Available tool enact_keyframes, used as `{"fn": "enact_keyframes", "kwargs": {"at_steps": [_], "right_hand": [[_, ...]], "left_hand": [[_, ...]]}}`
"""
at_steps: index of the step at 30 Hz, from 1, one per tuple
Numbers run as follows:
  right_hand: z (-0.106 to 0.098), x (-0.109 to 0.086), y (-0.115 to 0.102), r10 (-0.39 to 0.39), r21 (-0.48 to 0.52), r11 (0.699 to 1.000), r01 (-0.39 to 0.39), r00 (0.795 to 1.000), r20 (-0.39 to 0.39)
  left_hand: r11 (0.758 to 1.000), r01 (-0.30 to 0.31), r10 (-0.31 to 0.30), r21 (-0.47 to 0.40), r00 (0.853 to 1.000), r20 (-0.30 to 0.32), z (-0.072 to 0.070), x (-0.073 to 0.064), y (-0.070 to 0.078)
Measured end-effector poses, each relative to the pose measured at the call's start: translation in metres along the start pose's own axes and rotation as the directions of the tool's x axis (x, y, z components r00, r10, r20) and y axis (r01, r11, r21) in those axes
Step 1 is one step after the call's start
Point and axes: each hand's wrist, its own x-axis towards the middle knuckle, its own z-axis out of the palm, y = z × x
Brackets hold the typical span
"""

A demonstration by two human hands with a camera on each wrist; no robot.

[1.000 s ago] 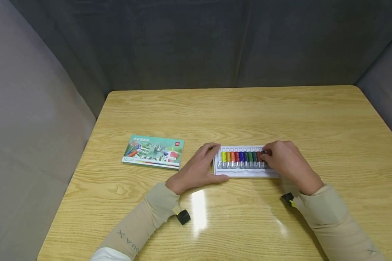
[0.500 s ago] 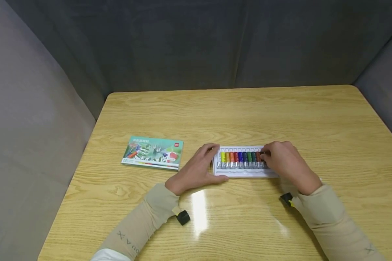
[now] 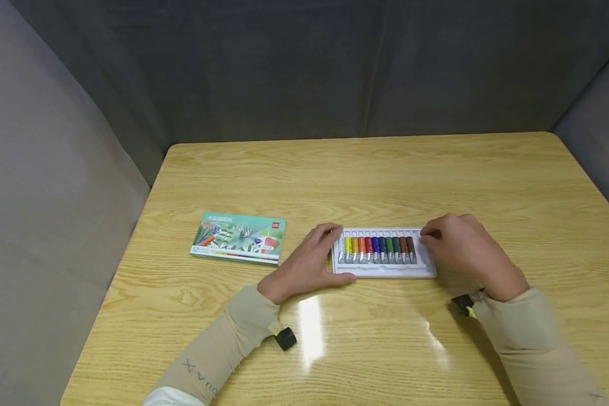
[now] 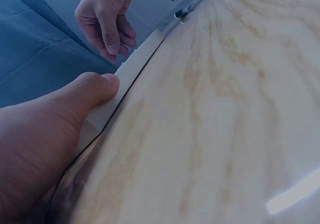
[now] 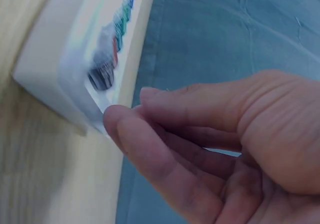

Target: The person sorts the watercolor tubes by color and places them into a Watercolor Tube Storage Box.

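A white plastic tray [image 3: 425,262] lies on the table with a row of small paint tubes [image 3: 382,248] in it, running from yellow through red, blue and green to brown and black. My left hand [image 3: 307,262] grips its left end, thumb along the near side and fingers at the far corner. The thumb presses the tray's side wall [image 4: 132,73] in the left wrist view. Just off the right end is my right hand [image 3: 464,245], thumb and fingertips loosely curled together with nothing visible between them. A dark tube [image 5: 102,76] lies nearest them in the right wrist view.
A green paint box [image 3: 238,237] with plant pictures lies flat on the wooden table [image 3: 360,186], left of my left hand. Dark cloth [image 3: 284,67] hangs behind the far edge, and grey cloth [image 3: 56,197] stands along the left side.
My right hand has come off the last tube at the right end and moved right, uncovering the dark tube and the tray's right end. My left hand has stayed in place.
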Motion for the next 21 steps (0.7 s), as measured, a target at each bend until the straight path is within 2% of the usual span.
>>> {"fn": "enact_keyframes", "kwargs": {"at_steps": [10, 17, 21], "right_hand": [[-0.018, -0.009, 0.027, 0.044, -0.036, 0.998, -0.042, 0.998, 0.051], [-0.015, -0.022, 0.052, 0.058, -0.057, 0.997, -0.050, 0.988, 0.143], [-0.013, -0.033, 0.066, 0.095, -0.025, 0.995, -0.092, 0.976, 0.197]], "left_hand": [[1.000, 0.010, -0.010, 0.001, 1.000, 0.004, 0.001, 0.002, 0.001], [1.000, 0.013, -0.013, 0.002, 1.000, 0.007, 0.000, 0.001, 0.001], [1.000, 0.011, -0.011, 0.002, 1.000, 0.002, 0.000, 0.001, 0.000]]}}
